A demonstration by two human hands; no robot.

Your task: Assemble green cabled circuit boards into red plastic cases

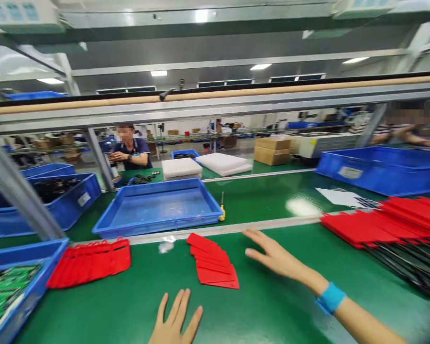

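Red sleeves (213, 262), fanned in a short overlapping stack, are lying on the green tabletop (272, 306) between the two hands and a little ahead of them. The stack's long axis is running from upper left to lower right, with its near end pointing toward the person. The right hand (272, 255) is hovering just to the right of the stack, fingers spread wide and flat, holding nothing; it is lying nearer to the sleeves than the other. The left hand (175, 321) is resting low at the bottom edge, fingers also splayed open and empty, with the stack up and to its right.

Three groups of red sleeves are showing: this middle fan, a left pile (91, 263) by a blue bin of green boards (25, 286), and a larger right pile (383, 220) lying over black rods (412, 265). How many sleeves are sitting in each, I cannot tell for certain. One empty blue tray (157, 210) is sitting beyond the strip, a yellow-handled screwdriver (222, 206) beside it. Across the line, one co-worker (131, 153) is working.
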